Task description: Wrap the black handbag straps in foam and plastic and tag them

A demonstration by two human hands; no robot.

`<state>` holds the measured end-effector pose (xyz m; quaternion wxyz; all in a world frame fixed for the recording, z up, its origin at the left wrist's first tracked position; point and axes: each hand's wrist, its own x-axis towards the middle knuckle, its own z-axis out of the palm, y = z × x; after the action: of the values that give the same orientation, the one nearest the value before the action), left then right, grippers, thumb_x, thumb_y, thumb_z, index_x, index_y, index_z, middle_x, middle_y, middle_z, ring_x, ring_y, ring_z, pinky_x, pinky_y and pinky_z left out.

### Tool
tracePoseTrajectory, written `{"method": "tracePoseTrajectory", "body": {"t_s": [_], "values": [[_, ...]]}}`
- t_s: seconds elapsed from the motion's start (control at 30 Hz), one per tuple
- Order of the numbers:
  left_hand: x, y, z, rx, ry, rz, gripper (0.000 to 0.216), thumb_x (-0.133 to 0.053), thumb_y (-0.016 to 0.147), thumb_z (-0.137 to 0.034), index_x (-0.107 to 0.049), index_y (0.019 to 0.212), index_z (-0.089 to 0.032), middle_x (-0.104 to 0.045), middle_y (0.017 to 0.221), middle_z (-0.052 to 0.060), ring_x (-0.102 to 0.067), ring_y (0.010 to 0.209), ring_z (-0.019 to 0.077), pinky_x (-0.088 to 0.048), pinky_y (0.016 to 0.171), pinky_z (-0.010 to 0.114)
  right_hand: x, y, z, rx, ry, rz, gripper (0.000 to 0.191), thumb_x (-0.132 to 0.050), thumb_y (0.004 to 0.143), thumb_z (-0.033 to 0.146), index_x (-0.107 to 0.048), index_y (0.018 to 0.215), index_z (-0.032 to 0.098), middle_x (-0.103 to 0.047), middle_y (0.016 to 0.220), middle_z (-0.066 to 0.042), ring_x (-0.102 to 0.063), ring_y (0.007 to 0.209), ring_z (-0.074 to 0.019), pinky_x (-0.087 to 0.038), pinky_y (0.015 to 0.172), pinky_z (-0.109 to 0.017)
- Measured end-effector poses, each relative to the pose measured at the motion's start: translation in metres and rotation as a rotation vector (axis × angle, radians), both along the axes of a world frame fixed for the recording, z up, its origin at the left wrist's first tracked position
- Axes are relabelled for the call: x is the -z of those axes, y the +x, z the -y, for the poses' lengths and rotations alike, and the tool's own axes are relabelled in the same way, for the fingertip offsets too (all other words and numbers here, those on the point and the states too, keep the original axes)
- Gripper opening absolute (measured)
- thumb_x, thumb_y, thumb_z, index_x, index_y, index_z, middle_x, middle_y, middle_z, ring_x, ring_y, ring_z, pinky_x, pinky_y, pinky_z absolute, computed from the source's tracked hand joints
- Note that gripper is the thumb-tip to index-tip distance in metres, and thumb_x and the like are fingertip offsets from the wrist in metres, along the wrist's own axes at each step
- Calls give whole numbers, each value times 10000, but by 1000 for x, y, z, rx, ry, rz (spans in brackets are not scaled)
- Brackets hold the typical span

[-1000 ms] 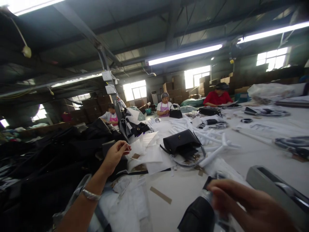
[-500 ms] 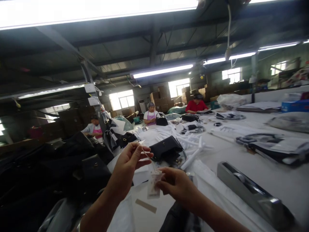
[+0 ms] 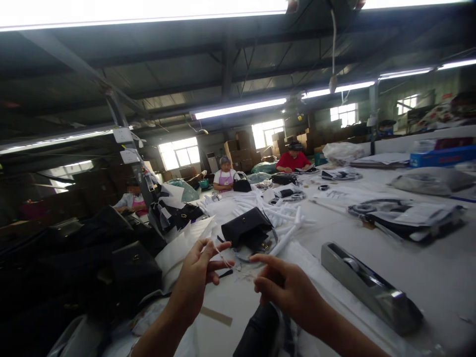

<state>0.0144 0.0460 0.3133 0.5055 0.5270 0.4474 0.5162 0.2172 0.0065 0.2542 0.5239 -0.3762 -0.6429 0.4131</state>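
Thumb and index finger of my left hand pinch a thin pale string, while its other fingers stretch out. From the string hangs a small clear packet, blurred and hard to make out. My right hand is just right of the packet, index finger and thumb apart, and seems to grip nothing. Beyond both hands lies a black handbag with a gold-coloured clasp. Below them are a beige strip and a dark, rounded object whose kind I cannot tell.
A grey tape dispenser stands on the table at right. Black bags are heaped at left. White rolled tubes lie behind the handbag, and wrapped goods farther right. Several people sit across the table.
The packet, held by my right fingers before, now hangs blurred off the string as those fingers have parted. My left hand keeps its pinch. The view has turned slightly right.
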Motion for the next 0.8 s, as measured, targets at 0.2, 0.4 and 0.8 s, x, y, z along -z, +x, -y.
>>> {"method": "tracePoseTrajectory", "body": {"t_s": [0.2, 0.4, 0.8], "values": [[4, 0, 4, 27, 46, -80, 295, -573, 907, -478, -473, 938, -202, -728, 1016, 77, -573, 471, 42, -220, 347, 120, 12, -1, -4, -235, -284, -240, 483, -687, 849, 544, -593, 1132, 165, -626, 658, 39, -611, 448, -111, -424, 396, -175], [-14, 3, 19, -12, 188, -127, 326, -549, 915, -524, -527, 945, -201, -672, 771, -18, -463, 436, 25, -287, 386, 140, 24, -7, 0, -404, -276, -338, 609, -780, 807, 428, -567, 1315, 170, -594, 668, 51, -651, 595, -129, -492, 562, -223], [-46, 37, 57, 173, 106, 179, 217, -600, 925, -401, -541, 939, -193, -709, 1034, 22, -497, 452, -11, -377, 412, 115, 23, -19, 16, -182, 8, -34, 667, -812, 675, 213, -629, 1315, 262, -723, 949, -39, -689, 898, -239, -514, 892, -387]]}}
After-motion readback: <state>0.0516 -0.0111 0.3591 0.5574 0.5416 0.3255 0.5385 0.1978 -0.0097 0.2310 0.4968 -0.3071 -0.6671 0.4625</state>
